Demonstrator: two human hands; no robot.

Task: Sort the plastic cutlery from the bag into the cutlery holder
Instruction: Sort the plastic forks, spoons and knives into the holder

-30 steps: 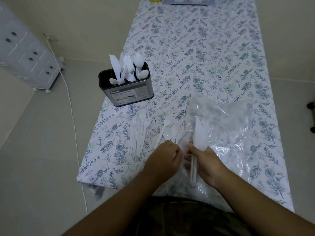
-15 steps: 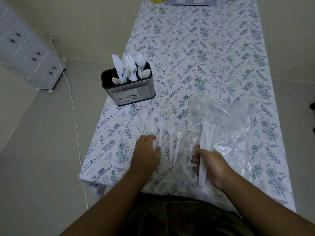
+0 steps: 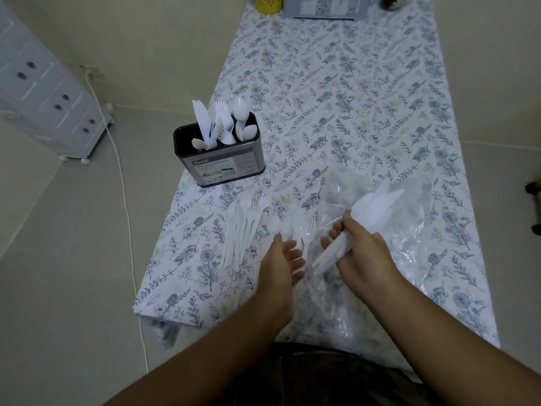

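My right hand (image 3: 364, 256) grips a bundle of white plastic knives (image 3: 371, 212), blades tilted up to the right over the clear plastic bag (image 3: 409, 230). My left hand (image 3: 281, 265) hovers with fingers spread and holds nothing, just below loose spoons (image 3: 281, 228) lying on the cloth. A pile of white forks and knives (image 3: 243, 227) lies to its left. The dark metal cutlery holder (image 3: 219, 159) stands further back at the table's left edge, with knives, forks and spoons upright in separate compartments.
The table carries a floral cloth (image 3: 336, 98). At its far end stand a yellow cup (image 3: 268, 1) and a grey box (image 3: 326, 7). A white drawer unit (image 3: 44, 92) and a cable (image 3: 126, 200) are on the floor to the left.
My right hand lifted the knife bundle and tilted it to the right. My left hand moved from the left pile back toward the spoons and opened.
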